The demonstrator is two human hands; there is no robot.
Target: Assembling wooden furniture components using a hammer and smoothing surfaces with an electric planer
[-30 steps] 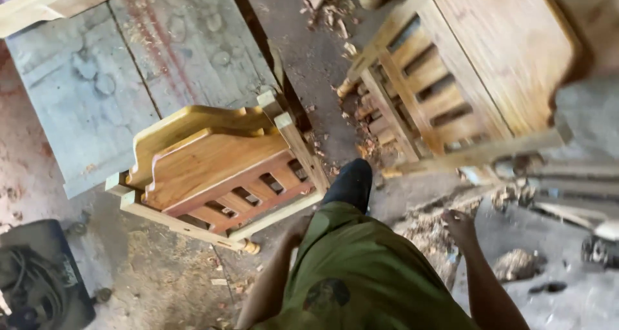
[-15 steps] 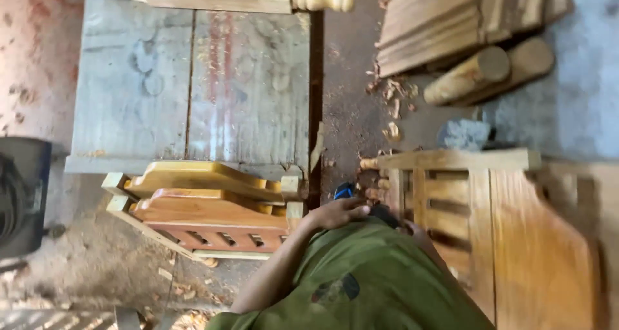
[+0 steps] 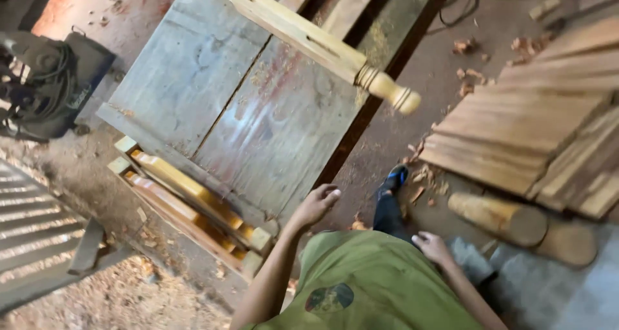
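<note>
My left hand (image 3: 316, 204) hangs loosely beside the near edge of a grey weathered wooden bench top (image 3: 245, 104), fingers curled and holding nothing. My right hand (image 3: 431, 246) hangs at my side by my green shirt, also with nothing in it. A carved yellow-brown wooden chair frame (image 3: 193, 204) lies on the floor below the bench edge, left of my left hand. A pale wooden post with a turned knob end (image 3: 329, 46) lies across the bench top.
A stack of wooden planks (image 3: 541, 124) lies at the right, with short round logs (image 3: 503, 217) in front of it. A dark bag with coiled cable (image 3: 51, 78) sits at the left. Wood chips litter the dirt floor. My foot in a blue sandal (image 3: 393, 178) stands between bench and planks.
The view has swung as I walk: the slatted wooden frame at the right is gone from view, the plank stack now fills the right, and the chair frame sits lower left.
</note>
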